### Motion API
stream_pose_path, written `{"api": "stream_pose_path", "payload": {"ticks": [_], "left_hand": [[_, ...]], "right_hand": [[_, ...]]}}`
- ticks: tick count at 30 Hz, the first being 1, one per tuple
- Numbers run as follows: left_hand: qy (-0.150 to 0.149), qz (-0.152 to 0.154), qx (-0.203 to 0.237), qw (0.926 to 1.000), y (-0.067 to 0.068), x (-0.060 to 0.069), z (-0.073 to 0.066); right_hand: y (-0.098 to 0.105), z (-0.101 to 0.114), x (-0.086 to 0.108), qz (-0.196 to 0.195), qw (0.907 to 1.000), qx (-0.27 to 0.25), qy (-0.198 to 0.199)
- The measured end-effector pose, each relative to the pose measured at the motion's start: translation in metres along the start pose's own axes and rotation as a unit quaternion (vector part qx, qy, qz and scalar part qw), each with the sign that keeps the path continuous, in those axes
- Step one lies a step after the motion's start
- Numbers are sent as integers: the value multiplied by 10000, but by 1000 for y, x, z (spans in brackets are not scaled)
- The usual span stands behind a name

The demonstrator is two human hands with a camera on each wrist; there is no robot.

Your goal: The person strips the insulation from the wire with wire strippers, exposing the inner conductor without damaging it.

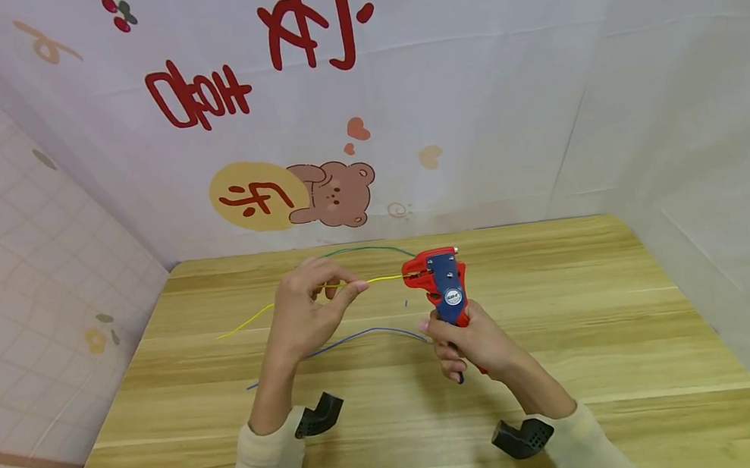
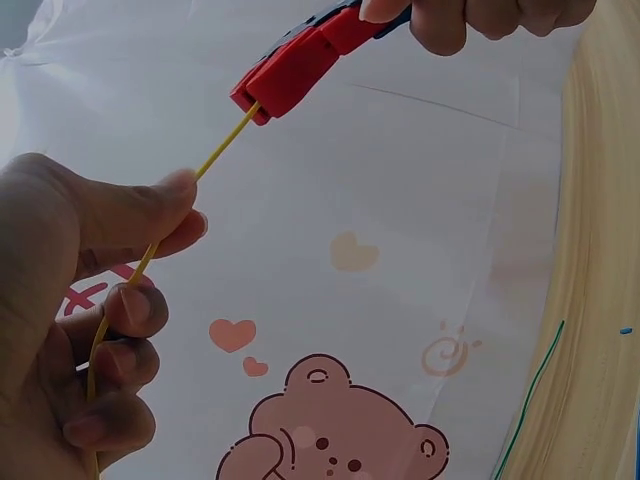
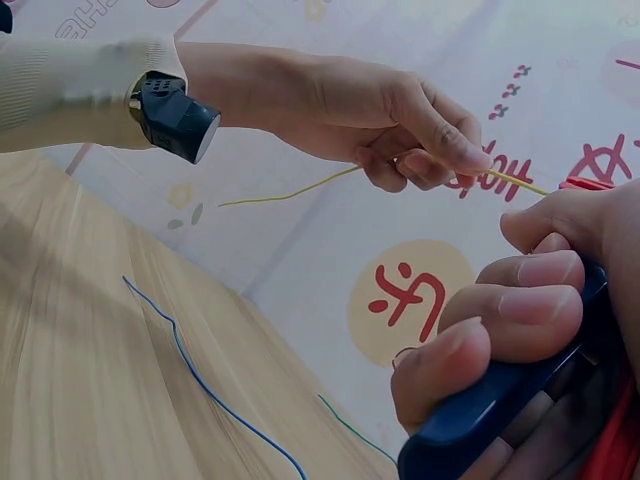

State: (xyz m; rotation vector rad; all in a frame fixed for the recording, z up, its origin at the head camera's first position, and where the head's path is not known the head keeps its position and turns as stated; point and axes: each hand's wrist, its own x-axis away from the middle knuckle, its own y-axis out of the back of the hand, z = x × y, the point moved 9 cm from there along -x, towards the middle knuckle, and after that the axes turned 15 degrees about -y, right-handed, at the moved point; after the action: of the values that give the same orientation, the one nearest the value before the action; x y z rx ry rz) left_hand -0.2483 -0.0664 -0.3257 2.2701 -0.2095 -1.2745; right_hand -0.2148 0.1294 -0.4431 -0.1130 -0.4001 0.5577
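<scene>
My left hand (image 1: pixel 314 305) pinches a yellow wire (image 1: pixel 385 279) between thumb and forefinger, its loose end trailing out to the left. The other end of the wire sits in the red jaws of a red-and-blue wire stripper (image 1: pixel 448 280). My right hand (image 1: pixel 471 338) grips the stripper's handles, fingers wrapped round the blue one (image 3: pixel 480 420). In the left wrist view the yellow wire (image 2: pixel 225 145) runs taut from the thumb to the red nose of the stripper (image 2: pixel 295 70). How far the wire reaches inside is hidden.
On the wooden table (image 1: pixel 383 439) a blue wire (image 1: pixel 374 329) lies below the hands and a green wire (image 1: pixel 370 248) near the back edge. A tiny blue scrap (image 1: pixel 406 303) lies between them. A printed white cloth wall (image 1: pixel 491 100) rises behind the table.
</scene>
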Motion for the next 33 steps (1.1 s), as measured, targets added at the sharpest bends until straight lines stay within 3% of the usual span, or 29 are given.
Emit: {"api": "stream_pose_path", "payload": {"ticks": [4,9,11,15,20,33], "left_hand": [[167,-55,15,9998,8,3,6],[294,-631,251,9973,32,8,14],[218,-675,330,9969,35,8,14],[124,-382,310,9987,24,4,11],[256,-201,320,9990,12,3,11],[695,467,313,9960,-1,7,19]], "right_hand": [[2,2,0,51,9999,-61,90],[11,10,5,-28,9990,-234,367],[13,10,6,-26,9991,-214,356],[10,8,4,56,9997,-49,224],[17,5,3,-104,9999,-21,49],[48,20,14,-147,9990,259,339]]}}
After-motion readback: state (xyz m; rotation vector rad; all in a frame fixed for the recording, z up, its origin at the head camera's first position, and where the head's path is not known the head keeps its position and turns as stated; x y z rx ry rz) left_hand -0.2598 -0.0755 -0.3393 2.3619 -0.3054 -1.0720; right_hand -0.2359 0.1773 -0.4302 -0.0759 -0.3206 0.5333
